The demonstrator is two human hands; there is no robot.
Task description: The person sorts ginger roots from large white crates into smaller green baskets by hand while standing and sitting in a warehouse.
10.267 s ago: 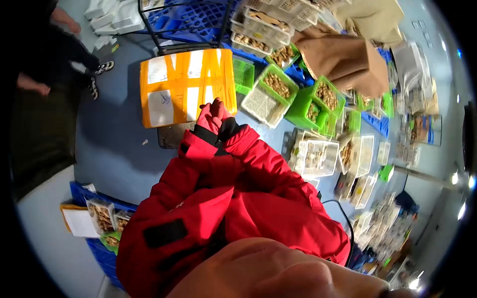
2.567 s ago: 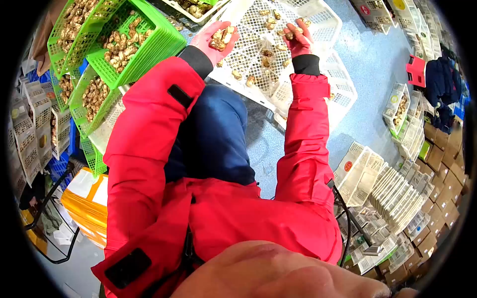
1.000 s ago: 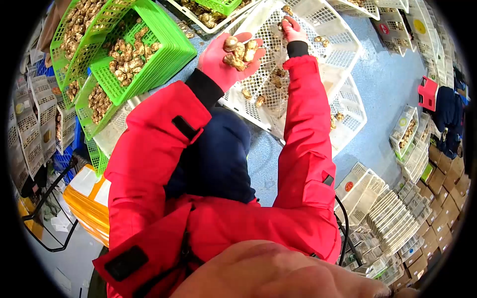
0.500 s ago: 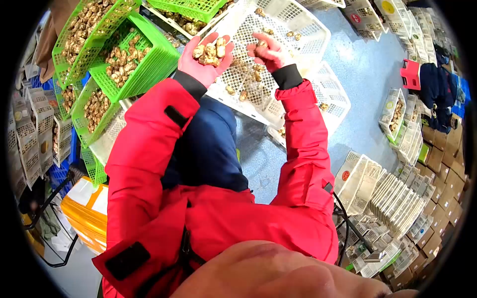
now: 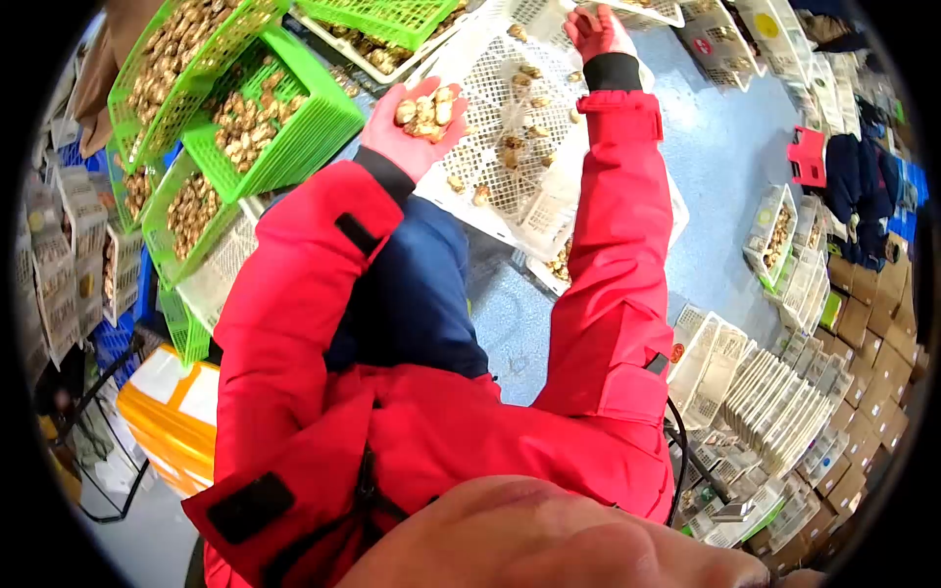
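My left hand is palm up, its fingers curled around several small brown-and-cream lumps that look like mushrooms. It is over the near left edge of a white perforated crate. More of the same mushroom-like pieces lie scattered in this crate. My right hand is stretched out to the crate's far right side. Its fingers are apart and partly bent, with nothing visible in them.
Green baskets full of the same pieces are stacked at my left. An orange-and-white box stands below them. Stacked white crates and cardboard boxes are at the right. A red stool-like object is farther back on the blue floor.
My right hand has moved away from my left hand, up and to the right; the piece in its fingers no longer shows. My left hand still holds its pieces and has barely moved.
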